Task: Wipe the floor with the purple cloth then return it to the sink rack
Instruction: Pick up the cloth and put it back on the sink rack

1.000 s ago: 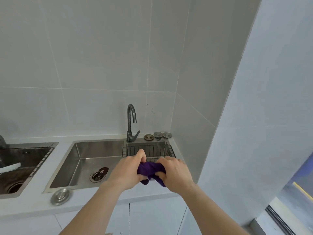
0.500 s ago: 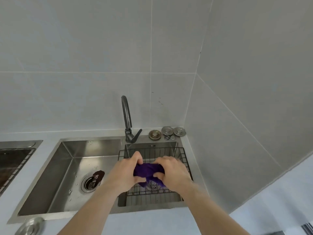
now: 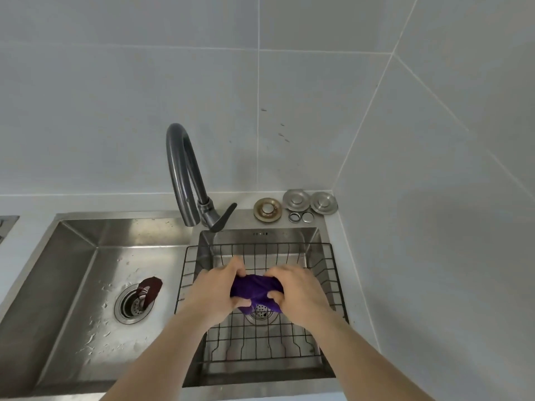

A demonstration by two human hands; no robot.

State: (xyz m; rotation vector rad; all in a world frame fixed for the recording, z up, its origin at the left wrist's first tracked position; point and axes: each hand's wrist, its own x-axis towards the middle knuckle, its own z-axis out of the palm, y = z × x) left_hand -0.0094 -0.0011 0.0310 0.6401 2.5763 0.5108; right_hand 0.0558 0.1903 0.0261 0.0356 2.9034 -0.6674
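The purple cloth (image 3: 255,289) is bunched up between both hands, over the black wire sink rack (image 3: 333,273) that sits in the right basin of the steel sink (image 3: 86,256). My left hand (image 3: 215,290) grips the cloth's left side and my right hand (image 3: 298,290) grips its right side. A corner of the cloth hangs down toward the rack floor above the right drain (image 3: 260,312). Most of the cloth is hidden by my fingers.
A dark curved faucet (image 3: 185,175) stands behind the basins, its handle pointing right. Several metal drain covers and rings (image 3: 295,205) lie on the counter corner. The left basin has a drain (image 3: 131,303) with a dark brown scrap beside it. Tiled walls close in at the back and right.
The view has moved closer to the sink and tilted down. Both hands, holding the cloth, have gone from in front of the counter to over the rack.
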